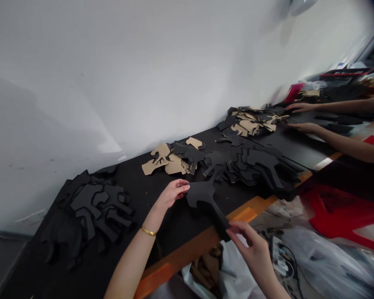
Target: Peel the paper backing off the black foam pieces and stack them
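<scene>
A dark, flat cut piece with a long narrow leg is held above the front edge of the black table. My left hand, with a gold bracelet at its wrist, pinches the piece's upper left corner. The lower end of the long leg is between the thumb and fingers of my right hand. Just behind the held piece lie more dark pieces, and a stack of similar dark shapes stands to their right. A large heap of dark pieces covers the left part of the table.
Tan pieces lie near the wall, with a mixed tan and dark pile farther right. Another person's hands are over the table at the right. Below the wooden edge are plastic bags, a power strip and a red object.
</scene>
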Demonstrator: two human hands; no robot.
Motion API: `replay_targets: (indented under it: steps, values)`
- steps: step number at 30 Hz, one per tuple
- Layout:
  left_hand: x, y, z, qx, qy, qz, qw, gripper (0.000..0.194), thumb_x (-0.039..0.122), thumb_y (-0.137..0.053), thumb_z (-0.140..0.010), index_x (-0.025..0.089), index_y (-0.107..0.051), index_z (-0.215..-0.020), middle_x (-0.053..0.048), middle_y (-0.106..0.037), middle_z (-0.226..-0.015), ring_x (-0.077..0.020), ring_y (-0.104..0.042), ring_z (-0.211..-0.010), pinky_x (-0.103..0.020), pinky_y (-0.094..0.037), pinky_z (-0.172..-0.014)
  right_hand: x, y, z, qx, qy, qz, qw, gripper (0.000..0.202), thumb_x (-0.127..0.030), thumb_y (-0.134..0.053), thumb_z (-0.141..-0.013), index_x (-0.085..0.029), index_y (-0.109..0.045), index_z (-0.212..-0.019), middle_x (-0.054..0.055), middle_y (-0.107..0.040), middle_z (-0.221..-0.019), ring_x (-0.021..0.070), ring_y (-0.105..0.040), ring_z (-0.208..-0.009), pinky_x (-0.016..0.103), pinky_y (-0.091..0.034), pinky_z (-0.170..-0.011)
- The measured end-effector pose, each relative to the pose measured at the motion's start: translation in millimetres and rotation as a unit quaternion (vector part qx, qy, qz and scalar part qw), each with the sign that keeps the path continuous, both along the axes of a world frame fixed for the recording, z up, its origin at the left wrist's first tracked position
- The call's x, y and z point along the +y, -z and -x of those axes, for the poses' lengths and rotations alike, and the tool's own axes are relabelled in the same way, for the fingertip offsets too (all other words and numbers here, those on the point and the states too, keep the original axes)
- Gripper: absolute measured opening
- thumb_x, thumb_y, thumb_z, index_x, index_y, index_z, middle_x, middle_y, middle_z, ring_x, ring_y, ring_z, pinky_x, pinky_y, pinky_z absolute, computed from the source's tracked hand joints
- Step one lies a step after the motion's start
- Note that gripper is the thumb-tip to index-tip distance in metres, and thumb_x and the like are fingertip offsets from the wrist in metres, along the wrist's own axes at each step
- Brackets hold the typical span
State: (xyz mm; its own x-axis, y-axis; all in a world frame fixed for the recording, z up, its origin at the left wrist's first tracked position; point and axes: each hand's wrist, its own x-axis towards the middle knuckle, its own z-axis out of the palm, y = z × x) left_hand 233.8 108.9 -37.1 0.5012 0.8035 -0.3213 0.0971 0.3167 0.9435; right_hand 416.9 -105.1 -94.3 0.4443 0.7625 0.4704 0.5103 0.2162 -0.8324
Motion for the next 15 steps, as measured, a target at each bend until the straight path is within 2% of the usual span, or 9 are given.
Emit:
replay_targets:
  steps: [3, 5, 10, 15]
  values:
    - [0.9, -0.3, -0.4, 0.002, 0.002, 0.006, 1.000, 0.034, 0.032, -0.080, -0.063, 0.018, -0.065, -0.090, 0.001, -0.059, -0.082, -0.0072, -0.055, -0.067, -0.017, -0.039, -0.056, -4.7, 0.8, -3.8, -0.116, -0.028, -0.023, 0.993, 0.018, -0.023, -0.061, -0.085, -0.023, -0.068, -0.102, 0.005, -0.071, -0.097, 0.0200, -0.068, -0.087, 0.030, -0.056, -0.079]
    - [0.7, 1.6, -1.4, 0.004, 0.006, 0.002, 1.000, 0.032, 0.031, -0.080, -0.064, 0.018, -0.065, -0.089, 0.001, -0.059, -0.083, -0.0071, -0.055, -0.067, -0.017, -0.040, -0.056, -7.8, 1.8, -4.5, -0.147, -0.020, -0.035, 0.988, 0.022, -0.019, -0.057, -0.088, -0.024, -0.067, -0.106, 0.004, -0.071, -0.099, 0.0191, -0.069, -0.089, 0.029, -0.056, -0.081]
    - [1.2, 14.2, -3.2, 0.016, 0.027, -0.038, 0.999, 0.034, 0.023, -0.081, -0.061, 0.018, -0.066, -0.091, -0.002, -0.061, -0.096, -0.0088, -0.057, -0.073, -0.019, -0.041, -0.060, -8.2, 2.7, -2.4, -0.122, 0.051, -0.060, 0.989, 0.012, -0.021, -0.062, -0.085, -0.022, -0.070, -0.095, 0.003, -0.073, -0.085, 0.0178, -0.070, -0.073, 0.026, -0.058, -0.072]
    - [4.3, 24.6, -3.6, 0.038, 0.031, -0.061, 0.997, 0.035, 0.023, -0.079, -0.061, 0.018, -0.066, -0.092, -0.004, -0.062, -0.099, -0.0098, -0.056, -0.073, -0.020, -0.040, -0.061, -5.6, 4.8, -0.3, -0.090, 0.033, -0.041, 0.995, 0.011, -0.024, -0.062, -0.085, -0.021, -0.070, -0.093, 0.004, -0.072, -0.084, 0.0180, -0.070, -0.072, 0.026, -0.058, -0.068]
